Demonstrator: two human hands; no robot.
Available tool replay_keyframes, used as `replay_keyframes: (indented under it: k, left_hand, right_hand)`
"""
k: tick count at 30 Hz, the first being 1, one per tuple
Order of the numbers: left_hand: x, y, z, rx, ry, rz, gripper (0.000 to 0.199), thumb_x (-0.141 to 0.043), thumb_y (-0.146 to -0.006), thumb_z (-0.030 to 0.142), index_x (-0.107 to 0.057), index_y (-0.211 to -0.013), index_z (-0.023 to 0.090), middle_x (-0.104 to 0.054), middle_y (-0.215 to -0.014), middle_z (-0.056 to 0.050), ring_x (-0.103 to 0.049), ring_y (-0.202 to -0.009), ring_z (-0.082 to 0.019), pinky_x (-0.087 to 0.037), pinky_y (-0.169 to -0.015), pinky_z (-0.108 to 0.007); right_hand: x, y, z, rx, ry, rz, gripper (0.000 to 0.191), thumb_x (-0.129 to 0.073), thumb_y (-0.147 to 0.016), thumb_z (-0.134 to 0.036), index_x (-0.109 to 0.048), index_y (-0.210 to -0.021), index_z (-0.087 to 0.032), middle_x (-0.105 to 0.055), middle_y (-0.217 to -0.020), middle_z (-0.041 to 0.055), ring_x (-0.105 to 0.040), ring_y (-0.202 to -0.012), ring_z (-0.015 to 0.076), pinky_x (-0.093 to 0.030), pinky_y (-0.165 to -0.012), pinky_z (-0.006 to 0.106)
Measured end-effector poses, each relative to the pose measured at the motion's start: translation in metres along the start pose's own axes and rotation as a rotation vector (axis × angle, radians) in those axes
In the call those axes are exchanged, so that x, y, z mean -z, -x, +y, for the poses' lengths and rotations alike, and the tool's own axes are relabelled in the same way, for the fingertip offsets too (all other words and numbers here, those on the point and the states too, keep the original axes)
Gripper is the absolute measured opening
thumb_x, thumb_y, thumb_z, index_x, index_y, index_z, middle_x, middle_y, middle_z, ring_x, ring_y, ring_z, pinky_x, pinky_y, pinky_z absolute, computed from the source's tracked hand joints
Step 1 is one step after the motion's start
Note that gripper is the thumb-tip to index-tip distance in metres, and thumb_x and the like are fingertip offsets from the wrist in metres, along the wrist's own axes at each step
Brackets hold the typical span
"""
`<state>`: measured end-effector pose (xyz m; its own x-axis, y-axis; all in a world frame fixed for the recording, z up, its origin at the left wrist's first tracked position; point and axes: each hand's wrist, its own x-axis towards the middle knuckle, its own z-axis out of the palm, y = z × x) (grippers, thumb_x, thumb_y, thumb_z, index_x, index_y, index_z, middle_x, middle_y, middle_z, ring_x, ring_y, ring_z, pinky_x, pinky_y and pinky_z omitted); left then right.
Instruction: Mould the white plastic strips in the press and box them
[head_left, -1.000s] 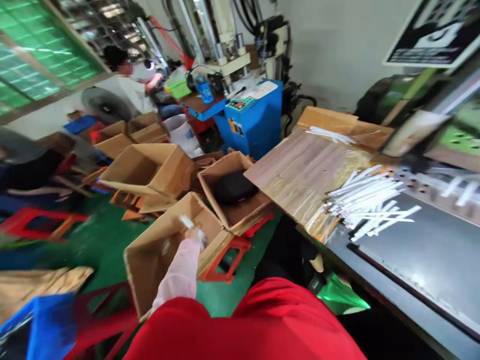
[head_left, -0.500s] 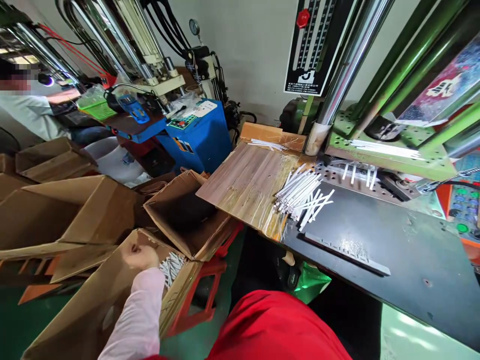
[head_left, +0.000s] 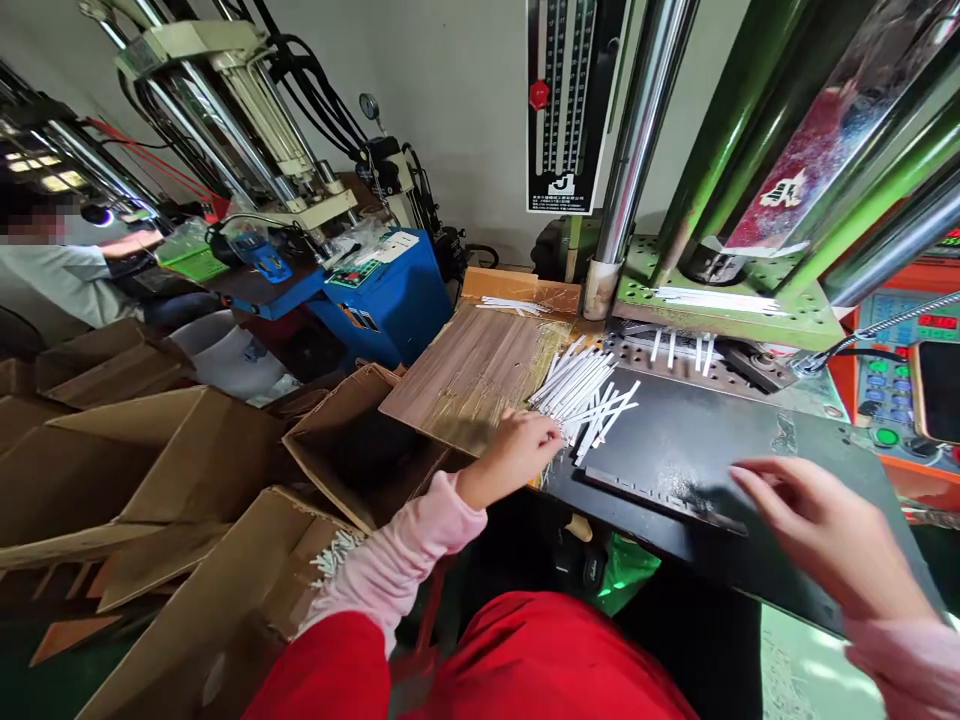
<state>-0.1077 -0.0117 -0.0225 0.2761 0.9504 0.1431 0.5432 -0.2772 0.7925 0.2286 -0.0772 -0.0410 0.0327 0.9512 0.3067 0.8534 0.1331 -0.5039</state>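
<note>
My left hand (head_left: 519, 452) is at the near left edge of a loose pile of thin white strips (head_left: 574, 385), its fingers curled in against the strip ends. Whatever is between those fingertips is hidden. Over the black tabletop (head_left: 697, 425) hovers my right hand (head_left: 832, 530), fingers loosely bent and thumb apart, with nothing visible in it. Between the two hands, a narrow notched bar (head_left: 664, 500) lies along the table's front edge. More white strips (head_left: 336, 555) show inside a cardboard box at lower left, partly covered by my left sleeve.
A wood-grain board (head_left: 457, 370) lies left of the pile. Behind the tabletop stands a green press (head_left: 795, 310) with strips on its plate. Another cardboard box (head_left: 337, 410) sits beside the board. A phone (head_left: 941, 390) is at the right. A person (head_left: 67, 270) sits far left.
My left hand has moved from the strip box at lower left up to the pile on the table. My right hand has come into view at right. The view has shifted rightward.
</note>
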Motion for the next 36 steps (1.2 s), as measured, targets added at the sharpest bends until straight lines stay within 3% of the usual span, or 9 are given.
replay_keyframes:
  k: [5, 10, 16, 20, 23, 26, 29, 33, 36]
  left_hand:
    - [-0.048, -0.013, 0.003, 0.074, 0.082, 0.025, 0.033, -0.084, -0.067, 0.018, -0.055, -0.054, 0.026, -0.054, -0.059, -0.002, -0.066, -0.087, -0.032, -0.027, -0.112, -0.052]
    - [-0.059, -0.043, -0.002, 0.138, 0.089, 0.026, 0.043, -0.082, -0.069, 0.017, -0.046, -0.047, 0.027, -0.048, -0.052, -0.001, -0.067, -0.093, -0.032, -0.037, -0.108, -0.048]
    - [-0.035, -0.068, 0.001, 0.265, 0.194, -0.295, 0.040, -0.085, -0.060, 0.015, -0.052, -0.039, 0.022, -0.043, -0.037, 0.002, -0.062, -0.055, -0.022, -0.052, -0.071, -0.037]
    - [-0.023, -0.067, 0.012, 0.332, 0.560, -0.539, 0.026, -0.088, -0.060, 0.022, -0.064, -0.051, 0.019, -0.062, -0.050, -0.003, -0.056, -0.044, -0.014, -0.047, -0.051, -0.027]
    - [-0.026, -0.062, 0.022, 0.296, 0.611, -0.644, 0.021, -0.086, -0.064, 0.029, -0.069, -0.057, 0.020, -0.066, -0.054, -0.005, -0.060, -0.045, -0.015, -0.041, -0.044, -0.023]
    - [-0.033, -0.052, 0.029, 0.201, 0.584, -0.627, 0.017, -0.081, -0.069, 0.035, -0.074, -0.062, 0.021, -0.067, -0.058, -0.004, -0.060, -0.049, -0.014, -0.038, -0.043, -0.022]
    - [-0.043, -0.040, 0.032, 0.189, 0.629, -0.585, 0.018, -0.078, -0.072, 0.037, -0.073, -0.068, 0.019, -0.066, -0.063, -0.002, -0.057, -0.055, -0.012, -0.044, -0.053, -0.024]
    - [-0.064, -0.023, 0.031, 0.154, 0.558, -0.443, 0.014, -0.073, -0.076, 0.031, -0.070, -0.074, 0.018, -0.065, -0.067, 0.000, -0.057, -0.061, -0.012, -0.045, -0.063, -0.025]
    - [-0.081, -0.013, 0.028, 0.050, 0.382, -0.300, 0.007, -0.071, -0.078, 0.026, -0.073, -0.075, 0.019, -0.071, -0.076, -0.003, -0.063, -0.073, -0.016, -0.047, -0.072, -0.028]
  right_hand:
    - [-0.077, -0.053, -0.061, 0.031, 0.021, -0.353, 0.043, -0.047, -0.091, -0.061, -0.061, -0.077, -0.023, -0.068, -0.079, 0.0048, -0.062, -0.069, 0.0209, -0.042, -0.062, 0.032]
    - [-0.102, -0.085, -0.075, -0.022, 0.171, -0.409, 0.029, -0.058, -0.088, -0.049, -0.061, -0.085, -0.020, -0.068, -0.081, 0.0072, -0.064, -0.071, 0.0211, -0.039, -0.060, 0.030]
    - [-0.084, -0.102, -0.041, -0.021, 0.279, -0.420, 0.005, -0.060, -0.078, -0.023, -0.063, -0.075, -0.020, -0.066, -0.071, 0.0064, -0.060, -0.063, 0.0204, -0.037, -0.059, 0.031]
    - [-0.049, -0.105, -0.019, 0.000, 0.366, -0.377, 0.011, -0.057, -0.076, -0.015, -0.064, -0.070, -0.021, -0.064, -0.069, 0.0081, -0.057, -0.059, 0.0204, -0.035, -0.059, 0.033]
    - [-0.014, -0.101, 0.001, 0.030, 0.427, -0.283, 0.020, -0.051, -0.082, -0.019, -0.064, -0.067, -0.021, -0.061, -0.077, 0.0123, -0.056, -0.064, 0.0212, -0.033, -0.059, 0.035]
    - [0.018, -0.083, 0.028, 0.064, 0.452, -0.158, 0.022, -0.051, -0.084, -0.028, -0.063, -0.067, -0.023, -0.057, -0.077, 0.0123, -0.054, -0.064, 0.0223, -0.035, -0.058, 0.037]
    - [0.033, -0.049, 0.046, 0.050, 0.351, -0.034, 0.023, -0.053, -0.086, -0.041, -0.060, -0.070, -0.026, -0.060, -0.073, 0.0103, -0.055, -0.059, 0.0220, -0.036, -0.056, 0.038]
    - [0.015, -0.002, 0.028, -0.070, -0.114, -0.151, 0.034, -0.051, -0.089, -0.058, -0.062, -0.082, -0.027, -0.067, -0.072, 0.0049, -0.061, -0.060, 0.0208, -0.046, -0.057, 0.035]
    - [-0.012, 0.020, -0.005, -0.064, -0.399, -0.225, 0.030, -0.055, -0.092, -0.053, -0.066, -0.092, -0.025, -0.072, -0.087, 0.0038, -0.067, -0.079, 0.0217, -0.054, -0.072, 0.034]
